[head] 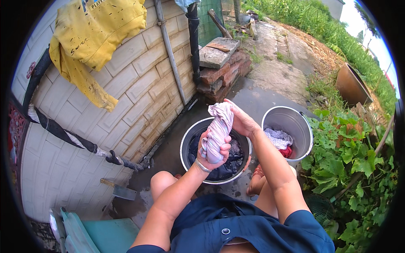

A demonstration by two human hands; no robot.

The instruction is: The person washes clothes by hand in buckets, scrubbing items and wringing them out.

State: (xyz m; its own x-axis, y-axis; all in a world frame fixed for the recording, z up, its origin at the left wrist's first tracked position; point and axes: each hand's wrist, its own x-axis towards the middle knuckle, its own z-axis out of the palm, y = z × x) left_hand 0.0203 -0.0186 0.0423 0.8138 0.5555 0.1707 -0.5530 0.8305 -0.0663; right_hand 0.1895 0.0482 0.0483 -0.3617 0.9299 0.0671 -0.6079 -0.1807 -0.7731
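My left hand (218, 148) grips the lower end of a twisted pink and pale-blue cloth (220, 123), its fingers wrapped around the front. A silver-coloured bracelet circles that wrist. Beside the upper end of the cloth is my right hand (243, 119), palm against it and fingers stretched out rather than closed round it. Below both hands stands a round metal basin (184, 144) with dark wet clothes (232, 169) in water. To its right a metal bucket (302, 142) holds a white patterned cloth (277, 138) and a red cloth (286, 152).
A yellow garment (95, 34) hangs by the tiled wall (152, 66) on the left. A cleaver (123, 191) is by the wall's foot. Stacked bricks (221, 71) stand ahead, a brown pot (352, 83) and leafy plants (341, 161) to the right, a green chair (104, 234) at lower left.
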